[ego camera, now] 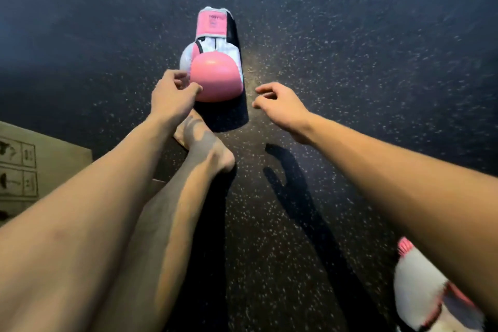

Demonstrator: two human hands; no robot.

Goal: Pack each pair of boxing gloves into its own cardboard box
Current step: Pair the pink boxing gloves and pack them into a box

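A pink and white boxing glove (214, 58) lies on the dark speckled floor (350, 62) at upper centre, cuff pointing away. The left hand (172, 96), fingers loosely curled, touches its padded end; the right hand (280, 106) hovers open just right of it. A cardboard box (32, 164) sits at the left edge and a second glove (420, 288) at the lower right corner.

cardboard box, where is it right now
In the head view the cardboard box sits at the left edge of the frame on the dark speckled floor, just outside the left forearm and nearer the person than the pink boxing glove.
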